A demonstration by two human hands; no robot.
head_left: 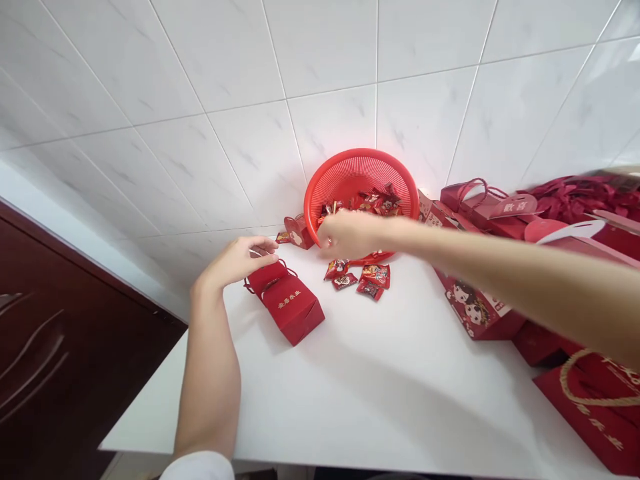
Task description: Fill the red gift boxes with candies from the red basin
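My left hand [249,259] is at the raised flap of a small red gift box [295,303] with gold lettering and cord handles. Its fingers and thumb are apart, and the thumb appears to touch the flap's top edge. My right hand [345,235], smeared by motion, passes over the front rim of a red plastic basket [361,155]. Its fingers look curled, but I cannot make out anything in them. Red-wrapped sweets [373,200] lie inside the basket. Several more wrapped sweets [376,275] rest on the white table in front of it.
A small red box with a heart-shaped top [299,233] stands left of the basket. Decorated red boxes [473,310] crowd the right side, with a rope-handled red bag [595,413] nearer me. Dark red ribbons [585,197] lie behind them. A tiled wall [330,53] borders the table [380,400].
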